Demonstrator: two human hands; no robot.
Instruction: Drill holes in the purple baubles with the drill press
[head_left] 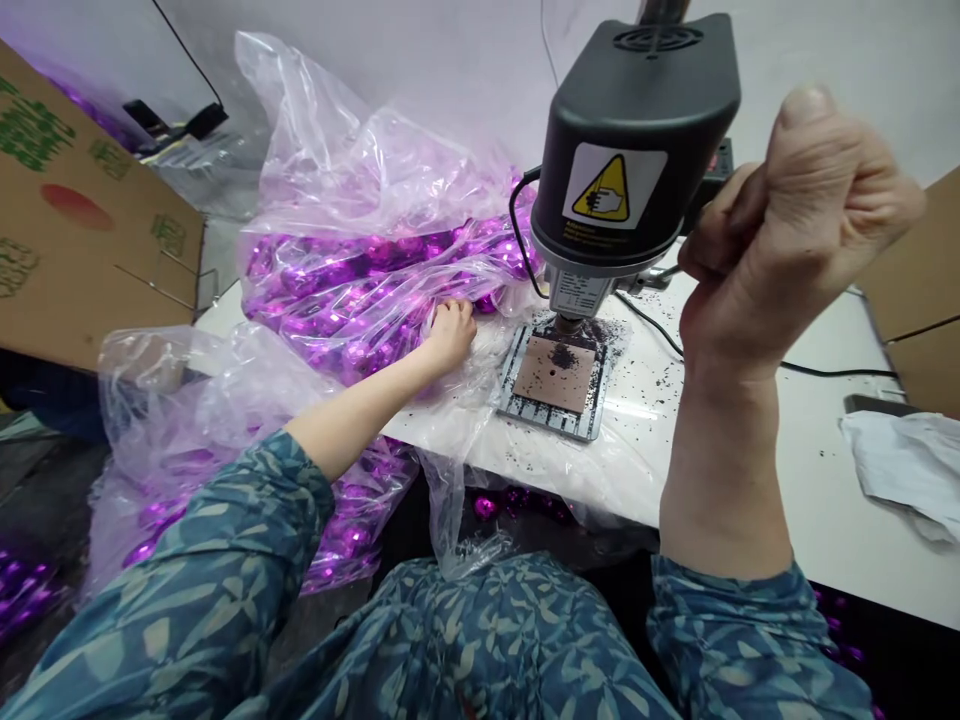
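At the mouth of a clear plastic bag (315, 190) full of shiny purple balls (330, 290), my left hand (451, 330) has its fingers curled in among the balls. What lies under those fingertips is hidden. My right hand (795, 210) is raised in a fist at the right side of a black bench drill press (637, 130), closed round its feed handle, which the hand mostly covers. Below the drill head, a brown square board (555, 372) with a small dark hole rests on the grey metal base (592, 425). Dark shavings lie on the board and around it.
The white table (637, 470) carries scattered shavings and a black cable (832, 373). A white cloth (904, 470) lies at the right. Cardboard boxes stand left (90, 230) and right (926, 270). A second bag of purple balls (217, 460) hangs at the front left.
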